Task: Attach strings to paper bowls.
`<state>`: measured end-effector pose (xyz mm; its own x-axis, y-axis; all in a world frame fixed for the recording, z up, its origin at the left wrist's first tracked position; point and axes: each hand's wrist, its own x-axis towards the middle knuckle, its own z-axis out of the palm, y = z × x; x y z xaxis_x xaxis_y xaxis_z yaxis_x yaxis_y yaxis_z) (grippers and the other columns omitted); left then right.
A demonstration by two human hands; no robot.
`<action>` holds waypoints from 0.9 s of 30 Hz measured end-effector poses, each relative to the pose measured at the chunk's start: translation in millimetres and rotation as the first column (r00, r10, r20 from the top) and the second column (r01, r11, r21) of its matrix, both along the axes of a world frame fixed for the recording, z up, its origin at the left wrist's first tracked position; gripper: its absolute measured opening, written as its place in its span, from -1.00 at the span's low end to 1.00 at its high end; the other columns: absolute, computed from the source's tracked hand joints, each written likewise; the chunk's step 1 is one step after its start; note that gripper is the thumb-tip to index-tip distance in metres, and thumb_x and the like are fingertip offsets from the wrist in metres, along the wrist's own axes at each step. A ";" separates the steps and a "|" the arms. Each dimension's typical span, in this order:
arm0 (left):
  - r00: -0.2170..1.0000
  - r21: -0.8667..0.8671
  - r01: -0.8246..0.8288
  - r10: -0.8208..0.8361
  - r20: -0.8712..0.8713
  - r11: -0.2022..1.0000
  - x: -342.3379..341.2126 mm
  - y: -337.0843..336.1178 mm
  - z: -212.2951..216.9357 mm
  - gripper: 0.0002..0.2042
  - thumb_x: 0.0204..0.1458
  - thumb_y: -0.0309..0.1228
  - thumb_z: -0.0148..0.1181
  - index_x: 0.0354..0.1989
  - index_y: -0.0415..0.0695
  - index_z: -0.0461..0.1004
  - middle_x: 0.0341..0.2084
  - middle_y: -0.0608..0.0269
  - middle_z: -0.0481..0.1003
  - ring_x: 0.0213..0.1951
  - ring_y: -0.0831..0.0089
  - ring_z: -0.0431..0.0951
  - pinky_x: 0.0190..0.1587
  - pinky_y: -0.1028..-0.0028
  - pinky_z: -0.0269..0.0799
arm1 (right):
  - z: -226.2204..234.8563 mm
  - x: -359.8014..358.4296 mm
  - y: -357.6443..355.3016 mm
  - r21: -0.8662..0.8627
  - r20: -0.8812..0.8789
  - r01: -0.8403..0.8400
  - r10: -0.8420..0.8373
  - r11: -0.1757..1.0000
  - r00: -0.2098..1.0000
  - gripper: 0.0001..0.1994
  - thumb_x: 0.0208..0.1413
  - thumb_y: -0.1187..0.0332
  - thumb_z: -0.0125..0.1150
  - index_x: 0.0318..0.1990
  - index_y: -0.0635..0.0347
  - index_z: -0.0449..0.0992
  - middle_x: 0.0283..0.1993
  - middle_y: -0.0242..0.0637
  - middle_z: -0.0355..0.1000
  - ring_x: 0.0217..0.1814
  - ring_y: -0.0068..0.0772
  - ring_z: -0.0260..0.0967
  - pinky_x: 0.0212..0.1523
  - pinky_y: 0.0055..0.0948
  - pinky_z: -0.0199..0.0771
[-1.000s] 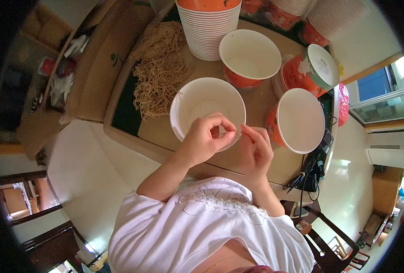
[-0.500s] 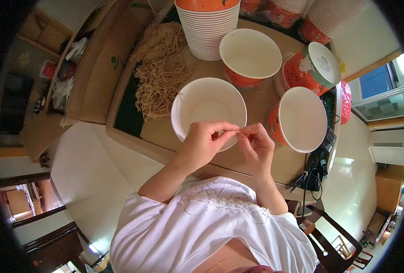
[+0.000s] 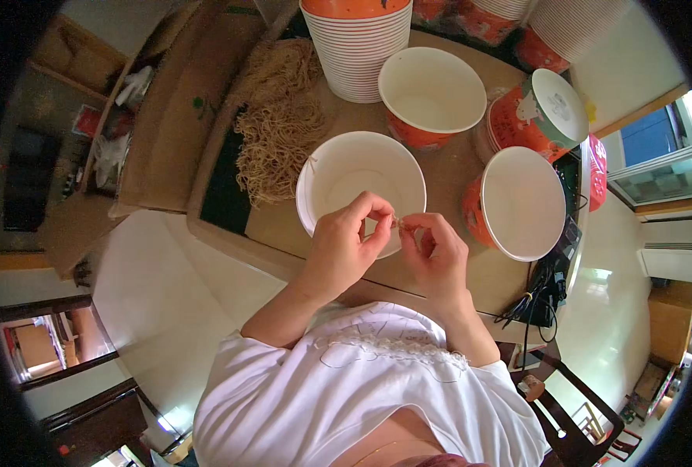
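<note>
A large white paper bucket (image 3: 346,167) stands open at the table's near side. At its near right rim, my left hand (image 3: 347,237) and my right hand (image 3: 437,253) meet, fingertips pinched together. Between them is a small bit of tan string (image 3: 397,222), mostly covered by the fingers. A short end of similar string shows at the bucket's left rim. Left of the bucket lies a big loose heap of tan strings (image 3: 280,128).
Two open orange-and-white buckets (image 3: 432,89) (image 3: 522,204) stand behind and to the right. A tall stack of buckets (image 3: 355,54) is at the back, with a lidded tub (image 3: 556,105) to its right. Black cables (image 3: 534,292) lie at the right edge; a cardboard box (image 3: 171,117) is at left.
My left fingers have risen and curled more, and the fingertips of both hands have shifted slightly left and up. Both hands still pinch the string at the bucket's rim.
</note>
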<state>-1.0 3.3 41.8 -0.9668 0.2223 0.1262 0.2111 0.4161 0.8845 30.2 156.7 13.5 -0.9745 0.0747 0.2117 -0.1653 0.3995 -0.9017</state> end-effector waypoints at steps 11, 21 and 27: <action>0.998 0.036 0.038 -0.040 0.049 0.999 -0.1 -1.8 -0.9 -0.92 0.07 -0.57 0.12 -0.27 -0.22 0.39 -0.63 0.32 0.45 -0.59 0.68 0.42 -0.51 0.62 0.32 | -2.0 -5.2 0.0 0.063 -0.089 -0.019 0.025 0.998 0.996 -0.90 -0.05 0.53 0.29 -0.37 0.21 0.48 -0.47 -0.29 0.41 -0.61 -0.48 0.28 -0.60 -0.51 0.28; 0.999 -0.031 0.030 -0.029 0.037 0.999 -4.0 -7.3 -0.9 -0.81 0.03 -0.48 0.20 -0.18 -0.17 0.43 -0.62 0.24 0.46 -0.63 0.48 0.43 -0.52 0.47 0.35 | -3.6 -5.2 0.9 0.076 -0.120 -0.014 0.023 0.997 0.993 -0.90 -0.06 0.52 0.30 -0.40 0.21 0.48 -0.47 -0.30 0.42 -0.58 -0.45 0.31 -0.59 -0.49 0.30; 0.986 0.069 0.150 -0.154 0.061 0.986 -3.9 -9.2 -14.3 -0.68 -0.01 -0.44 0.26 -0.04 -0.16 0.45 -0.49 0.23 0.54 -0.66 0.54 0.35 -0.56 0.50 0.30 | -7.9 -4.4 0.6 0.062 -0.162 -0.026 0.036 0.998 0.986 -0.90 -0.07 0.53 0.29 -0.38 0.21 0.49 -0.45 -0.28 0.43 -0.55 -0.42 0.35 -0.58 -0.49 0.31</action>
